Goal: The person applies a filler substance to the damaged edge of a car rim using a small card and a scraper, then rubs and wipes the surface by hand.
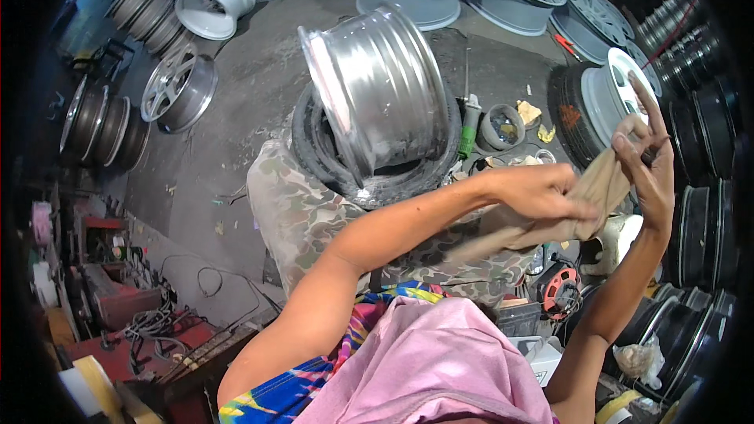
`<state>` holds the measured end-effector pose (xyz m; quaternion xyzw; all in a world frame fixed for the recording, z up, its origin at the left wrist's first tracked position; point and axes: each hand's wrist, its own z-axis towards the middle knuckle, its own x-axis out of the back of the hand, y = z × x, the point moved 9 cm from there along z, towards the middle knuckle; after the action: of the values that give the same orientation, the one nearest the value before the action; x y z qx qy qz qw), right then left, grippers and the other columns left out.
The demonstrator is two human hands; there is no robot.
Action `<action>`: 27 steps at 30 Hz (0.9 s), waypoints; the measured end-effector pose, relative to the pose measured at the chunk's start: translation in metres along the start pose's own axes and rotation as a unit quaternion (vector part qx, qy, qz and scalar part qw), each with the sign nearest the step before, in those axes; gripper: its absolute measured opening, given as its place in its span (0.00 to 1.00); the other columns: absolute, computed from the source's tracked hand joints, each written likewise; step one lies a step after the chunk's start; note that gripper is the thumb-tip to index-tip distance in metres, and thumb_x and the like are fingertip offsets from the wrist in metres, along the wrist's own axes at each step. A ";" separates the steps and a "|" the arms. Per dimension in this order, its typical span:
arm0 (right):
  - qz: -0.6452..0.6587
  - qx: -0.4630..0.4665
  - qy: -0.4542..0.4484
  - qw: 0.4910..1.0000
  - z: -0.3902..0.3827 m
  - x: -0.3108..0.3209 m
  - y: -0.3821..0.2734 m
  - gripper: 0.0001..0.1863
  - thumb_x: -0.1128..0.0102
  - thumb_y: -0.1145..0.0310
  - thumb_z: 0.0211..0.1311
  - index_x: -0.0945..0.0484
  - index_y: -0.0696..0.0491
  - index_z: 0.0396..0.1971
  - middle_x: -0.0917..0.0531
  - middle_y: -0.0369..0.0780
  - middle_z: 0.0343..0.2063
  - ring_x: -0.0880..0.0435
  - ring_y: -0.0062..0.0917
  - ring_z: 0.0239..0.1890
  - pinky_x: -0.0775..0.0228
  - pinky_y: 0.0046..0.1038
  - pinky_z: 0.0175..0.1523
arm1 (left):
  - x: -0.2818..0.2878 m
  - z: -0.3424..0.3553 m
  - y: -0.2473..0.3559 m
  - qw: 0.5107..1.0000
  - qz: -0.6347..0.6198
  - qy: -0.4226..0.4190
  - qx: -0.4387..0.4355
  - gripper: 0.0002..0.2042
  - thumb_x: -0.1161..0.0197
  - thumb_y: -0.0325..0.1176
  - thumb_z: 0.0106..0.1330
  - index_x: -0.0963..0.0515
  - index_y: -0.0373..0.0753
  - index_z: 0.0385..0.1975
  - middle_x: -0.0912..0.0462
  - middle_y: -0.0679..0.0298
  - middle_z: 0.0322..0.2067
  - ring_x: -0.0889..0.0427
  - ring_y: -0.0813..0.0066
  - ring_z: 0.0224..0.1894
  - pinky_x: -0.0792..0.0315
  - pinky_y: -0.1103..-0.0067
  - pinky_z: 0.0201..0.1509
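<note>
There was one shiny silver wheel, with one black tire under it. To its right there was one more tire, with one white wheel. Past the shiny wheel, there were at least four pale wheels. To its left, there was one wheel with spokes. To its right were one green-handled tool and one round tub. Nearer than it were two hands, one left hand and one right hand, and one brown cloth.
</note>
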<state>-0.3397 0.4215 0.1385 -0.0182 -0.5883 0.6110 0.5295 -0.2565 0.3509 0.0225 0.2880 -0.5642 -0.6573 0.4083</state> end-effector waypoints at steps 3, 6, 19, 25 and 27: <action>-0.095 -0.019 0.151 0.984 -0.014 0.027 0.019 0.32 0.35 0.60 0.70 0.28 0.56 0.69 0.18 0.34 0.40 0.25 0.13 0.36 0.28 0.21 0.46 | 0.014 -0.002 -0.044 0.964 -0.236 0.125 0.016 0.22 0.42 0.49 0.78 0.17 0.31 0.41 0.14 0.61 0.33 0.18 0.76 0.32 0.23 0.76 0.39; 0.005 -0.113 0.172 0.979 -0.067 0.035 0.040 0.27 0.40 0.60 0.73 0.26 0.56 0.68 0.28 0.27 0.23 0.36 0.09 0.23 0.47 0.14 0.28 | 0.021 -0.001 -0.047 0.827 -0.541 0.150 -0.034 0.18 0.45 0.40 0.78 0.22 0.27 0.51 0.14 0.58 0.43 0.14 0.72 0.38 0.18 0.73 0.49; 0.531 -0.375 0.187 0.736 -0.162 -0.162 0.121 0.15 0.46 0.66 0.79 0.25 0.54 0.58 0.31 0.24 0.25 0.34 0.07 0.25 0.38 0.15 0.30 | 0.031 -0.039 -0.077 0.943 -0.096 0.301 -0.101 0.08 0.26 0.22 0.58 0.14 0.34 0.37 0.14 0.65 0.41 0.18 0.74 0.47 0.25 0.74 0.53; 0.567 -0.305 0.264 0.718 -0.169 -0.157 0.140 0.17 0.46 0.71 0.78 0.29 0.57 0.62 0.15 0.37 0.45 0.16 0.17 0.42 0.23 0.22 0.44 | 0.032 -0.038 -0.049 0.907 0.042 0.381 -0.176 0.08 0.30 0.21 0.57 0.15 0.34 0.37 0.15 0.64 0.40 0.18 0.72 0.46 0.25 0.73 0.53; 0.601 -0.258 0.245 0.716 -0.169 -0.168 0.147 0.16 0.43 0.73 0.76 0.27 0.58 0.59 0.15 0.39 0.47 0.14 0.22 0.47 0.20 0.25 0.48 | 0.027 -0.043 -0.077 0.896 -0.097 0.428 -0.072 0.09 0.35 0.20 0.61 0.15 0.33 0.40 0.12 0.65 0.38 0.16 0.78 0.40 0.22 0.77 0.44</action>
<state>-0.2490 0.4649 -0.1225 -0.6526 -0.4381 0.5995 0.1508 -0.2502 0.3077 -0.0586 0.5645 -0.2550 -0.5459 0.5642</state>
